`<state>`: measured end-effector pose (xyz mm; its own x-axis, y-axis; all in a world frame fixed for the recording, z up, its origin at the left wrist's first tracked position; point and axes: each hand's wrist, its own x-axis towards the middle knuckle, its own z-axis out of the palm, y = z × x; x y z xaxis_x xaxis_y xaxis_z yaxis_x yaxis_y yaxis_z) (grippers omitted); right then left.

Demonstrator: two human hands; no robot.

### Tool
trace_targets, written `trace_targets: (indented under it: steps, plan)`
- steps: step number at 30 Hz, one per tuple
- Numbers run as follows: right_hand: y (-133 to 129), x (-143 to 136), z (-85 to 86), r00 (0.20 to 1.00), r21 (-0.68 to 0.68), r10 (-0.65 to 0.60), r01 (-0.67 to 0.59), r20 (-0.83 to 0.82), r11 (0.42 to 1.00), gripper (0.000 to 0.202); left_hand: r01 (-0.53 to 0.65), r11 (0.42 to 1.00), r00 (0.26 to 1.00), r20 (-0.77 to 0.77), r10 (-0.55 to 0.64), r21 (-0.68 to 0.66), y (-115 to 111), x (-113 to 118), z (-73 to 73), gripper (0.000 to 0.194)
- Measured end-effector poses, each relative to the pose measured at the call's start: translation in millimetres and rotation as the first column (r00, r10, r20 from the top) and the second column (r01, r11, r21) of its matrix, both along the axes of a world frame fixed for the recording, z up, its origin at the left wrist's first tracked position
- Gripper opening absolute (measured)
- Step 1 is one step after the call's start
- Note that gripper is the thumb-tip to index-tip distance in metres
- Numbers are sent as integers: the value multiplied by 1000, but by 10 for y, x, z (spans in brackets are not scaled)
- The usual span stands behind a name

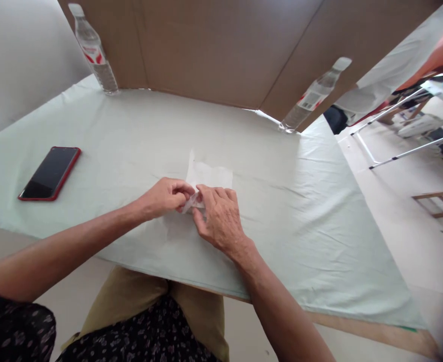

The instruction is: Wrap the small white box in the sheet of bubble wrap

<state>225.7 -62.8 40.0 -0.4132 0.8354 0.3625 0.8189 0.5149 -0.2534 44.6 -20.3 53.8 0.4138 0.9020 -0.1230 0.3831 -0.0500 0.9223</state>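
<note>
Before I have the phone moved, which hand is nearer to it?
Left. The left hand is right of the phone, at the translucent sheet; the right hand is farther right, beyond the left.

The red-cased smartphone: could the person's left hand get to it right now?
Probably yes: the red-cased smartphone lies on the tablecloth to the left, and nothing visible blocks the left hand from it, though that hand seems to be pinching the thin white sheet.
</note>
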Motion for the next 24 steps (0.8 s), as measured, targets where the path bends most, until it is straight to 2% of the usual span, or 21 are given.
trace_targets:
  steps: [1,3,5,7,9,12,14,15,19,24]
  plan:
    - [10,23,19,999,-20,12,-13,-30,1000,43,8,981,996,-90,9,192,-23,15,-43,15]
    - [31,101,70,995,-44,32,-37,-99,998,36,50,872,978,-200,55,486,-61,57,-126,12]
    - [40,230,141,987,-24,-7,3,-163,1000,29,96,769,969,-237,74,633,-84,95,-187,12]
    - [27,403,213,969,-16,-133,133,-206,991,25,133,719,964,-257,66,682,-96,113,-217,12]
    - [-11,581,256,933,-134,-301,279,-198,951,26,159,696,960,-274,57,700,-106,112,-228,14]
    - [-79,743,218,887,-445,-453,373,-85,814,45,166,679,962,-270,50,716,-121,102,-254,13]
    - [-91,742,133,859,-552,-508,393,-65,735,57,146,672,968,-247,56,726,-124,103,-291,13]
    - [-81,713,83,842,-577,-533,396,-83,714,64,131,669,971,-232,63,732,-123,106,-314,14]
    - [45,524,-100,771,-616,-596,363,-222,699,81,96,652,976,-199,85,752,-108,118,-386,15]
    - [126,351,-192,706,-585,-559,250,-435,771,79,123,607,968,-230,102,785,-105,115,-372,16]
